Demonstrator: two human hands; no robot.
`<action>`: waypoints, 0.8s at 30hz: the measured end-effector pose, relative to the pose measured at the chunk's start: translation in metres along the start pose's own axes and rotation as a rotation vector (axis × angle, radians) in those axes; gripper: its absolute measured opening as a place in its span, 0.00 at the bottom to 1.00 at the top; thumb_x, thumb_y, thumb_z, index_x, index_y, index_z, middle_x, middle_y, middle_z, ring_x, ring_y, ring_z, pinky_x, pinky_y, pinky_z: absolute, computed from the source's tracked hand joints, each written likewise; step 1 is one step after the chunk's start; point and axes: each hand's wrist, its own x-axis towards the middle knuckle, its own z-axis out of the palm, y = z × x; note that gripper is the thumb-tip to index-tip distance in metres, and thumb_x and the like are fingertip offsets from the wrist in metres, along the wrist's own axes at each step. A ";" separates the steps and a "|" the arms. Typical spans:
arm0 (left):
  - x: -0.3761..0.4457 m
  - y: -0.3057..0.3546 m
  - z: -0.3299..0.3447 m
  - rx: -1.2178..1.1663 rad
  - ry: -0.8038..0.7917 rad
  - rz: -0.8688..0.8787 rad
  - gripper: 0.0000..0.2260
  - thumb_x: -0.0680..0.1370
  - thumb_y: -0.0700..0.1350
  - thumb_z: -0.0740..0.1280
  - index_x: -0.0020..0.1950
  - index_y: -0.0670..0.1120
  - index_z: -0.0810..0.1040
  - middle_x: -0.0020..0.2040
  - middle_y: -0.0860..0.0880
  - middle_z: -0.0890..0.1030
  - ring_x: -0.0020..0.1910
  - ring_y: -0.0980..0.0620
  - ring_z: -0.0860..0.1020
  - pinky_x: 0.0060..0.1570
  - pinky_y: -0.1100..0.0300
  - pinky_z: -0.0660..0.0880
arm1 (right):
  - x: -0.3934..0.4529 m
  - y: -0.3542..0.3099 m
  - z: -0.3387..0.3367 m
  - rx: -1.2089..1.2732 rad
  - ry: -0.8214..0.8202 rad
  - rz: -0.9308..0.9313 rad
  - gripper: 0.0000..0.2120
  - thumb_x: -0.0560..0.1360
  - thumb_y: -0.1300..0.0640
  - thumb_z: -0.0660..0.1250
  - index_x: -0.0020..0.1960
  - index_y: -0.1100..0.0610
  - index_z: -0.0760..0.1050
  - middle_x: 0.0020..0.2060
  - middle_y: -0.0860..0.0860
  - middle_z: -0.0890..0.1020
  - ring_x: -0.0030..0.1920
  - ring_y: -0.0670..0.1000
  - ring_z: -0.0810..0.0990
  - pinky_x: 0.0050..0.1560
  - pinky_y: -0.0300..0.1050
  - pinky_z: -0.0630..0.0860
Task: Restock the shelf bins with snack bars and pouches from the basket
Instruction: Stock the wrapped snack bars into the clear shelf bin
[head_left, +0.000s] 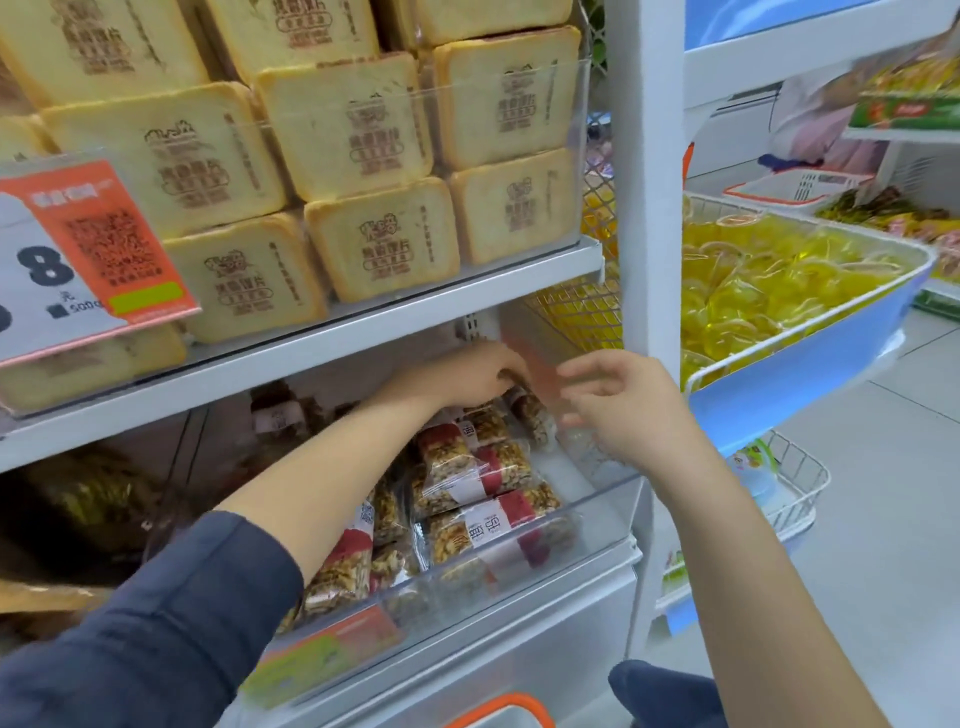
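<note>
Left hand reaches deep into the clear bin under the bread shelf, fingers curled on a bar at the back of the stacked bars, right hand loosely spread beside it, holding nothing.

Bright even store light, soft overall blur, wide-angle bending at edges
</note>
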 end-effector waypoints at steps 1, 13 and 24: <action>0.010 -0.002 0.007 0.042 -0.017 0.001 0.17 0.77 0.34 0.60 0.60 0.48 0.80 0.61 0.50 0.79 0.57 0.51 0.77 0.59 0.58 0.71 | 0.000 -0.001 -0.003 0.042 -0.010 0.016 0.10 0.76 0.65 0.63 0.49 0.51 0.78 0.43 0.53 0.83 0.38 0.48 0.83 0.25 0.30 0.69; 0.044 -0.015 0.013 0.149 -0.340 -0.044 0.26 0.69 0.44 0.74 0.67 0.49 0.73 0.64 0.49 0.75 0.60 0.47 0.74 0.58 0.56 0.71 | -0.003 -0.012 -0.018 0.181 -0.132 0.107 0.09 0.76 0.66 0.65 0.53 0.55 0.78 0.46 0.52 0.84 0.42 0.53 0.79 0.41 0.47 0.78; 0.015 -0.006 -0.018 0.019 0.095 0.110 0.16 0.78 0.40 0.65 0.66 0.44 0.73 0.60 0.45 0.76 0.58 0.46 0.74 0.56 0.60 0.67 | 0.000 -0.008 -0.013 0.150 -0.102 0.029 0.16 0.76 0.69 0.64 0.53 0.47 0.74 0.51 0.46 0.81 0.48 0.49 0.81 0.42 0.49 0.83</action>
